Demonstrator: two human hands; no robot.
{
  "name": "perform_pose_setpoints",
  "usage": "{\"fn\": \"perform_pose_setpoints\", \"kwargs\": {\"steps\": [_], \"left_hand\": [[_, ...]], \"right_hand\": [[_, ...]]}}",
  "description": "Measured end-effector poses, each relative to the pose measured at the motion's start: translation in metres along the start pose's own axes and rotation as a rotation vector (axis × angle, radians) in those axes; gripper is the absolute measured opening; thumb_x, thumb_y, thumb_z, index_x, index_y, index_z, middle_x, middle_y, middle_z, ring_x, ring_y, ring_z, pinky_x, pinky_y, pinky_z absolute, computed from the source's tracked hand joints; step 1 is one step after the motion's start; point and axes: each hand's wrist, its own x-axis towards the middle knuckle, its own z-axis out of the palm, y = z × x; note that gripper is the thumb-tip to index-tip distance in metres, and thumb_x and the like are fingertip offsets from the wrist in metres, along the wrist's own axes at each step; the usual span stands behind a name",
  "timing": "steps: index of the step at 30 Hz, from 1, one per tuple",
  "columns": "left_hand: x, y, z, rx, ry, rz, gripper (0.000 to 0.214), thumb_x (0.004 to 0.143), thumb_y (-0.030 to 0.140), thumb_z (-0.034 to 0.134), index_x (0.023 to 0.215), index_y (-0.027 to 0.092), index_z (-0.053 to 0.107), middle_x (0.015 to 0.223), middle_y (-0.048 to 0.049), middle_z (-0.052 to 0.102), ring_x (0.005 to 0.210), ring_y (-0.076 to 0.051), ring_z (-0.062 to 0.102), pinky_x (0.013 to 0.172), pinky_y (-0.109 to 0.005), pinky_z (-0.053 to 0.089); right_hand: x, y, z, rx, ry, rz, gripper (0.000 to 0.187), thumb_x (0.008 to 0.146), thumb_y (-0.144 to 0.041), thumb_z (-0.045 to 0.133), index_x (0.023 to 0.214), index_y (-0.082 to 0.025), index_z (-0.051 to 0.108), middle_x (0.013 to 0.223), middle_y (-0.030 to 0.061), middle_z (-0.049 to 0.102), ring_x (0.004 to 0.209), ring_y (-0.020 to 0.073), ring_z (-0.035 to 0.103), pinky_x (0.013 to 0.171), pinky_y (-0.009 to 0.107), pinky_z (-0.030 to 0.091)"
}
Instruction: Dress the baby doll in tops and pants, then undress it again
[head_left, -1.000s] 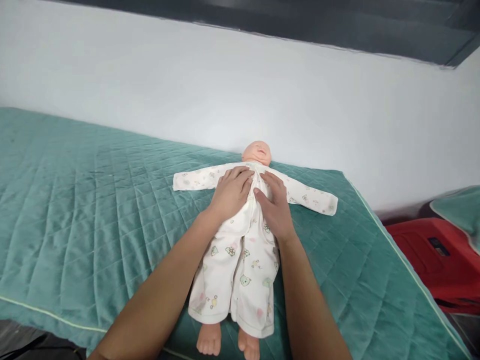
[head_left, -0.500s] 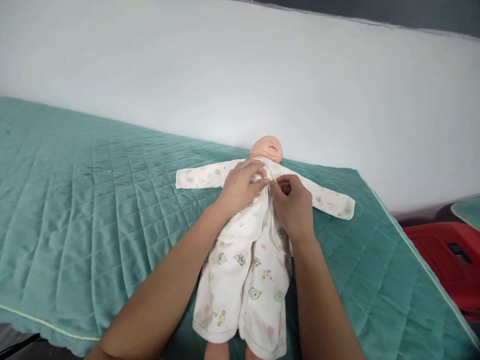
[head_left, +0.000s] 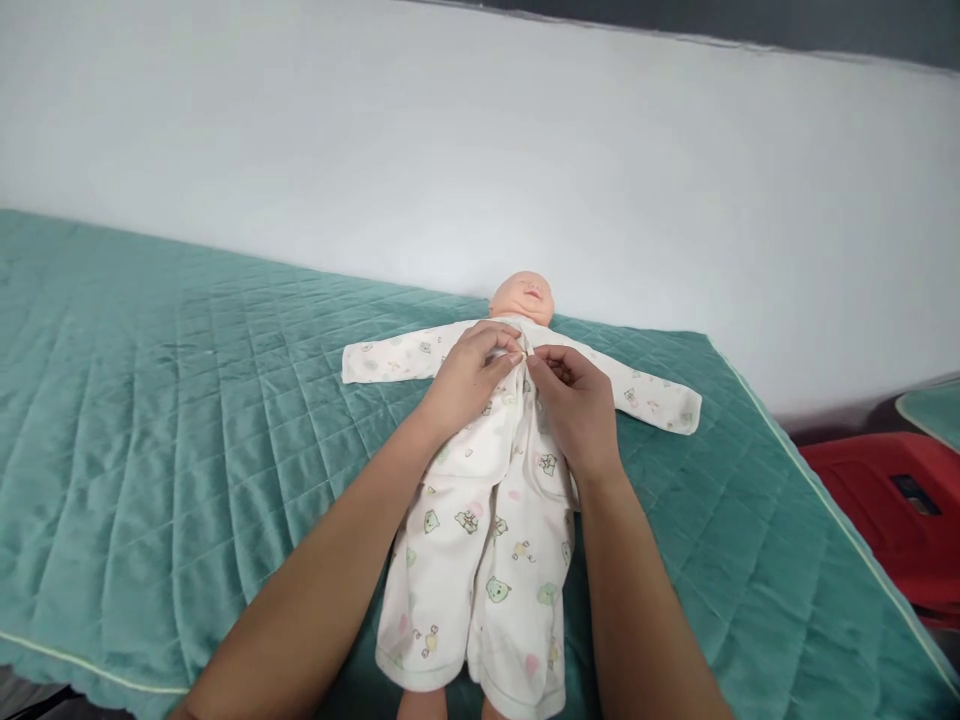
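A baby doll [head_left: 523,296] lies on its back, its head toward the wall and its feet toward me. It wears a white printed jacket [head_left: 469,455] with both sleeves stretched out sideways, and matching trousers [head_left: 442,600]. At the chest, my left hand [head_left: 476,370] pinches one front edge of the jacket between thumb and fingers. My right hand [head_left: 576,400] pinches the other front edge right beside it, the fingertips of both hands nearly meeting. Whatever small fastening lies between the fingertips is mostly hidden. Below the hands, the jacket fronts hang slightly apart.
A green quilted cover [head_left: 225,430] spreads under the doll, with a pale piped edge at the right and front. Behind it rises a white wall [head_left: 375,140]. A red plastic stool or chair [head_left: 877,510] stands beyond the right edge.
Both hands stay at the doll's chest, and their fingertips have come closer together on the jacket edges. The whole view has shifted slightly.
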Motion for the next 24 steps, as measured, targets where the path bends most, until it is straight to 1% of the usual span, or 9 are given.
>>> {"fn": "perform_pose_setpoints", "kwargs": {"steps": [4, 7, 10, 13, 17, 24], "left_hand": [[-0.0018, -0.0018, -0.0021, -0.026, 0.017, -0.011, 0.007, 0.090, 0.022, 0.059, 0.088, 0.020, 0.066, 0.126, -0.0076, 0.065, 0.124, -0.018, 0.057, 0.109, -0.033, 0.042], [-0.0023, -0.0008, -0.0021, -0.018, 0.053, -0.042, 0.006, 0.088, 0.023, 0.062, 0.085, 0.020, 0.066, 0.125, -0.0072, 0.065, 0.122, -0.019, 0.058, 0.106, -0.033, 0.044], [-0.0022, 0.0009, -0.0020, 0.000, 0.062, -0.069, 0.006, 0.086, 0.022, 0.063, 0.082, 0.020, 0.067, 0.124, -0.0063, 0.066, 0.121, -0.019, 0.058, 0.103, -0.033, 0.045], [-0.0017, 0.0018, -0.0020, 0.003, 0.052, -0.080, 0.007, 0.084, 0.018, 0.062, 0.080, 0.020, 0.068, 0.122, -0.0054, 0.066, 0.120, -0.019, 0.059, 0.102, -0.033, 0.045], [-0.0013, 0.0000, -0.0025, -0.021, 0.028, -0.087, 0.009, 0.083, 0.015, 0.062, 0.079, 0.020, 0.069, 0.122, -0.0051, 0.066, 0.118, -0.019, 0.059, 0.098, -0.033, 0.047], [-0.0037, -0.0051, -0.0066, -0.093, -0.031, -0.091, 0.012, 0.088, 0.021, 0.062, 0.083, 0.020, 0.072, 0.127, -0.0056, 0.063, 0.119, -0.020, 0.059, 0.101, -0.032, 0.046]], "right_hand": [[0.0015, 0.0045, -0.0015, -0.004, -0.032, -0.018, 0.020, 0.082, -0.038, 0.069, 0.090, -0.021, 0.072, 0.080, -0.0005, 0.067, 0.072, 0.0140, 0.057, 0.072, 0.029, 0.046], [0.0034, 0.0058, -0.0031, -0.013, -0.068, -0.019, 0.023, 0.081, -0.041, 0.071, 0.092, -0.021, 0.072, 0.081, -0.0004, 0.066, 0.073, 0.0139, 0.057, 0.072, 0.029, 0.046], [0.0040, 0.0050, -0.0030, -0.039, -0.090, -0.018, 0.025, 0.079, -0.041, 0.073, 0.093, -0.021, 0.070, 0.081, -0.0003, 0.066, 0.071, 0.0134, 0.055, 0.070, 0.029, 0.046], [0.0038, 0.0036, -0.0021, -0.080, -0.098, -0.006, 0.025, 0.077, -0.038, 0.074, 0.094, -0.021, 0.068, 0.081, -0.0008, 0.066, 0.069, 0.0128, 0.054, 0.068, 0.029, 0.045], [0.0033, 0.0020, -0.0017, -0.138, -0.112, 0.013, 0.026, 0.077, -0.037, 0.074, 0.096, -0.021, 0.066, 0.079, -0.0015, 0.067, 0.070, 0.0135, 0.057, 0.068, 0.029, 0.045], [0.0034, 0.0011, -0.0021, -0.197, -0.142, 0.002, 0.022, 0.079, -0.033, 0.072, 0.096, -0.022, 0.064, 0.075, -0.0028, 0.066, 0.069, 0.0138, 0.057, 0.068, 0.029, 0.045]]}}
